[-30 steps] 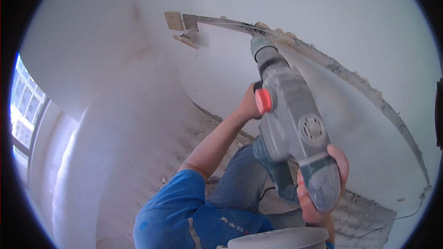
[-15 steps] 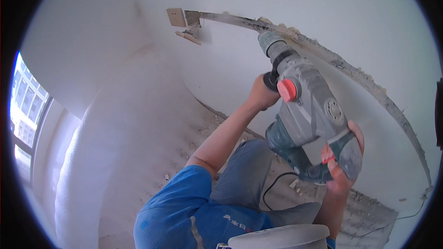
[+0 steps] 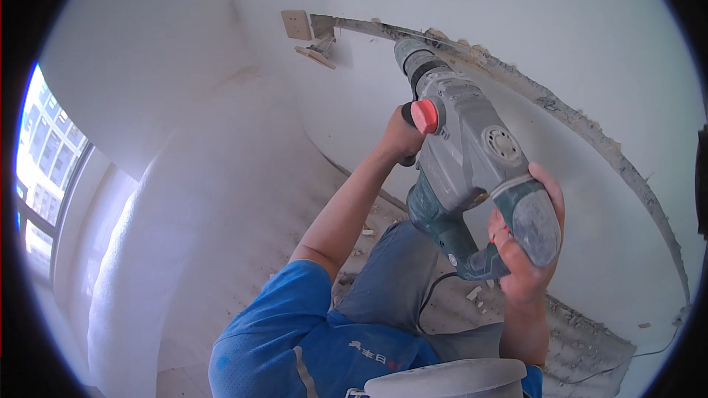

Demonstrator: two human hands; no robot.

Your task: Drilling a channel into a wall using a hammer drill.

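A grey and dark green rotary hammer drill (image 3: 464, 133) with a red knob is held up in both hands, its front end against a rough channel (image 3: 538, 92) cut along the white wall. My left hand (image 3: 402, 135) wraps round the black side handle near the front. Around the rear grip, by the red trigger, my right hand (image 3: 527, 254) is closed. The drill's bit is hidden behind its dusty chuck (image 3: 413, 51). Just left of the chuck, the channel ends at a wall socket (image 3: 296, 24).
A loose socket plate (image 3: 316, 57) hangs by wires below the wall socket. Broken plaster bits (image 3: 474, 292) lie on the dusty floor by my legs. A black cable (image 3: 435, 287) runs down from the drill. At the far left is a window (image 3: 48, 155).
Both hands have shifted the drill left and slightly up along the channel, toward the socket. The view has turned a little, so the wall socket sits farther right.
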